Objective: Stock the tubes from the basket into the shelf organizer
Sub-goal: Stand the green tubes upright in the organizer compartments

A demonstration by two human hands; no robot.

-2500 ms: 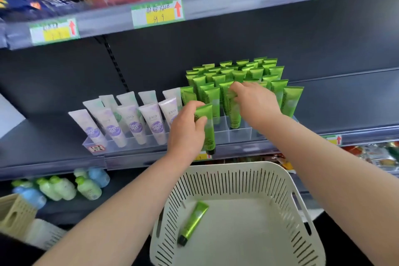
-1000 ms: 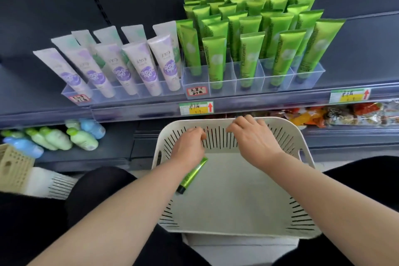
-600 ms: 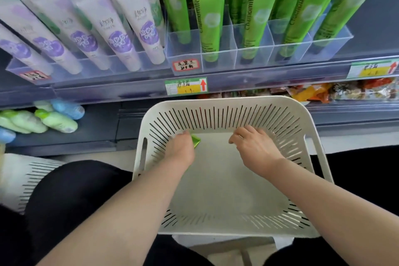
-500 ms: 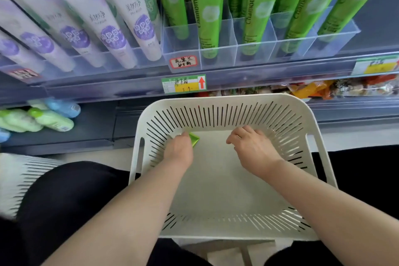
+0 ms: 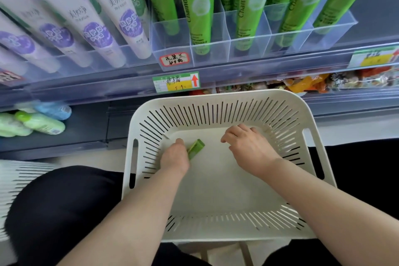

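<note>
near the far left corner of the basket [image 5: 216,95] floor, the left hand [image 5: 174,158] curls round the one green tube [image 5: 196,148] there, likely light, squashy and slick, best gripped mid-body, while the right hand [image 5: 248,149] hangs loosely curled, holding nothing

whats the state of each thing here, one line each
left hand, down in the basket, gripping the tube
tube, held, crimped end sticking out
right hand, loosely curled, holding nothing
basket, only that one tube visible inside
organizer, holding green tubes
green tubes, standing cap down
purple tubes, leaning, cap down
</note>
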